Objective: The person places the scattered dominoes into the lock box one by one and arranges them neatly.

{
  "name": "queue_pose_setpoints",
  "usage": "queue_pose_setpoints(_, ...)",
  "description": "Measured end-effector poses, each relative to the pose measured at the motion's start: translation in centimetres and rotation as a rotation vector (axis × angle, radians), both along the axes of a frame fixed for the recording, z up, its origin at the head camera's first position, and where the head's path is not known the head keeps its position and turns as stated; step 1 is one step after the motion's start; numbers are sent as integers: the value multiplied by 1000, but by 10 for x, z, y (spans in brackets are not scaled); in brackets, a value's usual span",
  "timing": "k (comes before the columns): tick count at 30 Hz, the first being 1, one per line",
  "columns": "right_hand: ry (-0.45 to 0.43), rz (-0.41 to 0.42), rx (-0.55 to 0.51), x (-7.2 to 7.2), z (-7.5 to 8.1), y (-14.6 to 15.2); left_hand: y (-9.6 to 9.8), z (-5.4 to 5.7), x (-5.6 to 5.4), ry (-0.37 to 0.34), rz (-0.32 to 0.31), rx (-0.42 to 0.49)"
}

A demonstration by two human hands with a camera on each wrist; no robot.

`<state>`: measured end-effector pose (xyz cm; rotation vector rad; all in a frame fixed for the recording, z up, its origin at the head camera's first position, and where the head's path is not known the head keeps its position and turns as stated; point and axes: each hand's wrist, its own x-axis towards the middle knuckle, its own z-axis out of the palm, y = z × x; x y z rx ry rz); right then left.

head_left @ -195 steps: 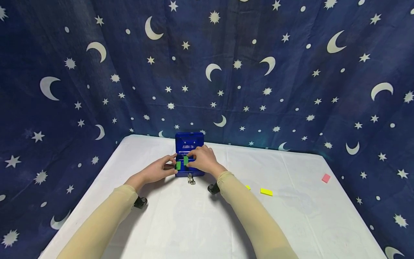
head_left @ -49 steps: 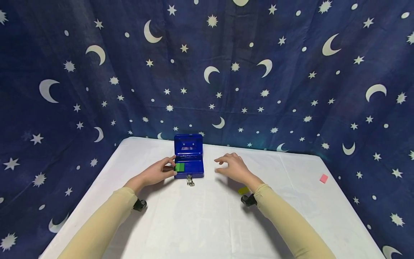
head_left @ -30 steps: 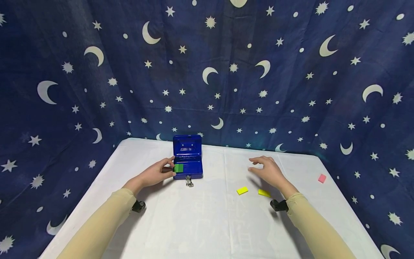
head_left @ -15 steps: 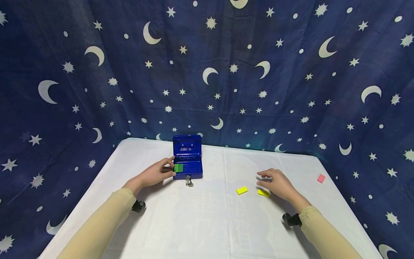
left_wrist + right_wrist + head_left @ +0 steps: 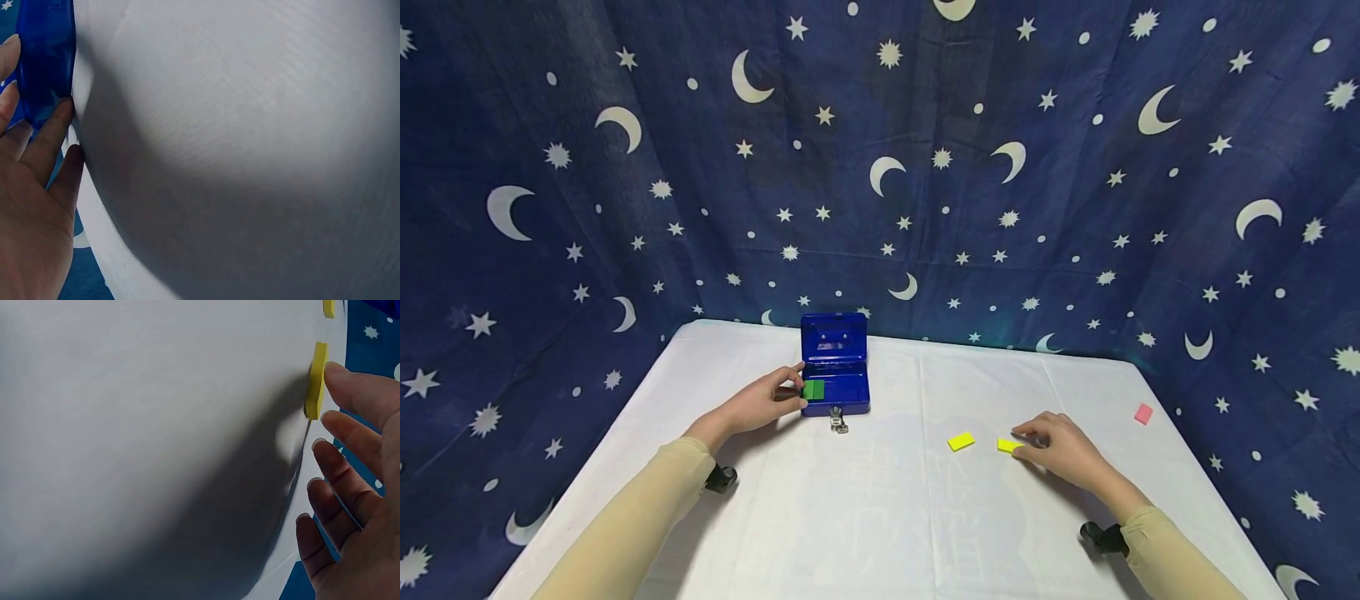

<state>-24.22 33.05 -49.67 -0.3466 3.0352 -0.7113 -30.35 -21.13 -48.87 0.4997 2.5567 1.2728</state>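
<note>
A small blue cash box (image 5: 835, 387) stands with its lid up near the table's back edge. Two green blocks (image 5: 813, 390) lie side by side inside it, at the left. The fingers of my left hand (image 5: 758, 404) rest against the box's left wall; the left wrist view shows the hand along its blue side (image 5: 47, 62). At the right, my right hand (image 5: 1063, 450) has come down beside a yellow block (image 5: 1007, 446), thumb and fingers apart. In the right wrist view the thumb tip is close to that block (image 5: 316, 381); whether it touches is unclear.
Another yellow block (image 5: 961, 442) lies left of the one at my right hand. A pink block (image 5: 1143, 414) sits near the table's right edge. Keys (image 5: 838, 421) hang at the front of the box. A star-and-moon curtain (image 5: 925, 208) surrounds the white table (image 5: 880, 517).
Earlier, my right hand set a green block in the box beside the other. It then moved empty to the right and lowered toward the right-hand yellow block. My left hand stayed at the box.
</note>
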Motion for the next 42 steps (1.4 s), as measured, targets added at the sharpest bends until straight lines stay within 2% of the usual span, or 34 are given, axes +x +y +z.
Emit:
queue_pose_setpoints(7,-1,-6,-11,12,-3,9,0,0,0,-2,1,-6)
queue_pose_setpoints(15,-3,2,-53,17,-6,14,1,1,1,-5,3,-8)
queue_pose_setpoints(30,-54,58,-120,17,-8,5,1,2,1,5,-13,-2)
queue_pose_setpoints(38,-70,26,-96,12,-11,-4,1,1,2,30,-23,4)
queue_pose_setpoints(42,-72,40,-70,9,-10,-7,1,0,1,32,-23,3)
